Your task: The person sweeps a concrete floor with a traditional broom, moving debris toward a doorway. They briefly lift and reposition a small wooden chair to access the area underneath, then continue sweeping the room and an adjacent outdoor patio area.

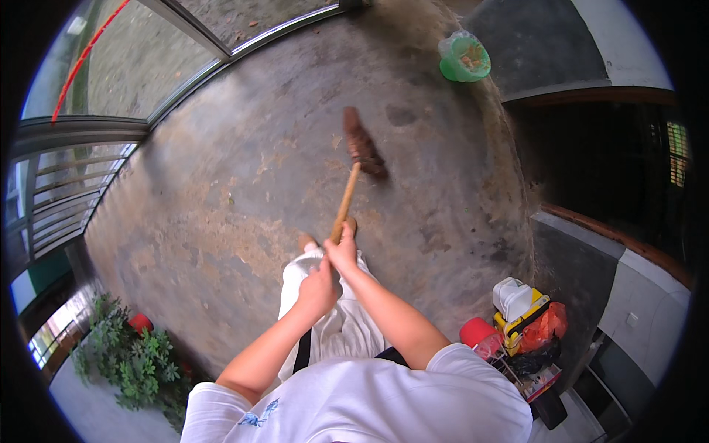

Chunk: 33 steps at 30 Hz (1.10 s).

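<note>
Both my hands are wrapped round the pale wooden handle of a broom (346, 196), held out in front of my legs. My right hand (343, 249) grips farther along the handle, toward the head. Just below it, nearer my body, my left hand (317, 286) is closed round the upper end. The broom's brown head (362, 144) lies over the grey concrete floor (273, 125) ahead of me, smeared by motion. Whether its bristles touch the floor is hard to tell. My fingers hide the handle's near end.
A green bin (465, 59) with a clear liner stands at the far right by the wall. At the near right are a red bucket (480, 338), a yellow-and-white container (517, 303) and an orange bag (545, 327). A leafy plant (136, 362) is near left; glass doors (155, 59) line the far left.
</note>
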Tool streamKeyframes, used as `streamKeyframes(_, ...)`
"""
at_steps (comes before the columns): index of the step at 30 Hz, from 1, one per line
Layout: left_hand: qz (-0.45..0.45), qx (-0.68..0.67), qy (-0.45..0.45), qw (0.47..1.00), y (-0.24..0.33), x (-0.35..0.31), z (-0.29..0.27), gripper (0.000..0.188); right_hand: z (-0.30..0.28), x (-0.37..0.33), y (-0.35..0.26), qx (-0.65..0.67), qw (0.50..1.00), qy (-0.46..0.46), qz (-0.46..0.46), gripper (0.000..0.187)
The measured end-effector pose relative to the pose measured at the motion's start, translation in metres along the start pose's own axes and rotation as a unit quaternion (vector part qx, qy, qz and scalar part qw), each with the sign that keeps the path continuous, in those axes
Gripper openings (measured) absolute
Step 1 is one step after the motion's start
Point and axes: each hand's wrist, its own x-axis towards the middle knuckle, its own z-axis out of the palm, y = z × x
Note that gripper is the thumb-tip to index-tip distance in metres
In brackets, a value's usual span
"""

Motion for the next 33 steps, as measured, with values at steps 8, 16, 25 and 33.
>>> streamKeyframes(8, 0.1, 0.041, -0.024, 0.994, 0.066, 0.17, 0.008, 0.047, -0.076, 0.167, -0.005, 0.022, 0.986, 0.136, 0.097, 0.067)
streamKeyframes(16, 0.026, -0.034, -0.032, 0.999, 0.003, 0.175, -0.073, 0.054, 0.018, 0.169, -0.065, -0.086, 0.993, 0.054, 0.055, 0.06)
streamKeyframes(25, -0.029, -0.003, 0.03, 0.999, -0.023, 0.14, -0.214, 0.054, 0.114, 0.147, -0.188, -0.062, 0.998, -0.026, 0.006, 0.063)
streamKeyframes(33, 0.052, -0.089, 0.109, 0.989, 0.025, 0.219, -0.263, 0.061, 0.066, 0.243, -0.247, 0.138, 0.99, 0.004, -0.018, 0.069)
